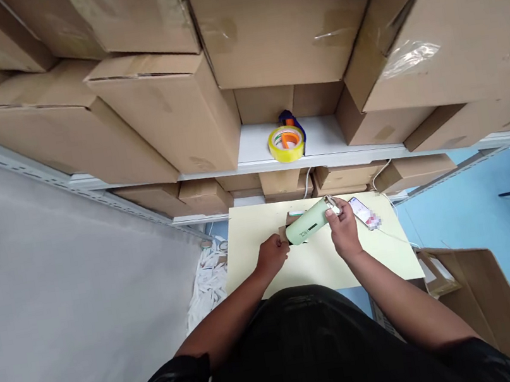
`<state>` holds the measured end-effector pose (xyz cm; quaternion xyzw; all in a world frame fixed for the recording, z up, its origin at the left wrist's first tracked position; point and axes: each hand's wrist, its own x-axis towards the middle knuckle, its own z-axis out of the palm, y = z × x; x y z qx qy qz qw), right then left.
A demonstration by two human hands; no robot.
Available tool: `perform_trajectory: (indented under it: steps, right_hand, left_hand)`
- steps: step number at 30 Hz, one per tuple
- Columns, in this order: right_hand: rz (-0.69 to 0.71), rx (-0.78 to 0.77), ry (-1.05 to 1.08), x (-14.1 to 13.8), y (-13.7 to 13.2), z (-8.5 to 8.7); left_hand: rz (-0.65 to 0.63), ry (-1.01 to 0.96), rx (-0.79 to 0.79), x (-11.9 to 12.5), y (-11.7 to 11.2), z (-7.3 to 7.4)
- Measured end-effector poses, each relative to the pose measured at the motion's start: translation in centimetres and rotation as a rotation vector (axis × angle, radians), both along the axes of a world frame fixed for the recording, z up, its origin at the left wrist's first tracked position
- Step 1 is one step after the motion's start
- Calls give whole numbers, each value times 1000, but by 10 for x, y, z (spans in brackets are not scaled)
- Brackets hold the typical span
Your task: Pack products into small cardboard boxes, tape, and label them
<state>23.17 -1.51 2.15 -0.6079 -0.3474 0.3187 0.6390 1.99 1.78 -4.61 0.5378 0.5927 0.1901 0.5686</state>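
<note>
Above the pale yellow tabletop (pixel 246 262), a light green bottle (pixel 308 224) with dark lettering is held tilted. My right hand (pixel 344 225) grips its upper right end, at the shiny metal-looking cap (pixel 332 204). By the lower left end, my left hand (pixel 274 253) is closed on a small brown cardboard piece (pixel 283 233); the fingers hide most of it. Whether this piece touches the bottle I cannot tell. Behind the bottle, a small item with a white and green top (pixel 295 213) partly shows.
A phone (pixel 363 212) lies right of my right hand, with a white cable (pixel 398 236) nearby. Tape rolls (pixel 286 143) sit on the shelf (pixel 324 142) above, among stacked cartons (pixel 166 108). An open carton (pixel 485 290) stands at right; white scraps (pixel 206 284) fill the left side.
</note>
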Motion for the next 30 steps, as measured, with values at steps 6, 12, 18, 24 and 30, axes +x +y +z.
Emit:
perform_trajectory:
  steps: [6, 12, 18, 24, 30]
  right_hand:
    - [195, 15, -140, -22, -9, -22]
    - [60, 28, -110, -14, -9, -3]
    - [-163, -31, -107, 32, -13, 8]
    - [-125, -236, -296, 42, -44, -21]
    - [9, -324, -235, 22, -60, -53]
  left_hand:
    - [32, -132, -71, -17, -11, -10]
    - [-26, -40, -49, -25, -15, -9]
    - [-175, 287, 289, -13, -9, 2]
    - [-281, 365, 797, -1, -7, 12]
    - [-608, 479, 959, 0, 1, 18]
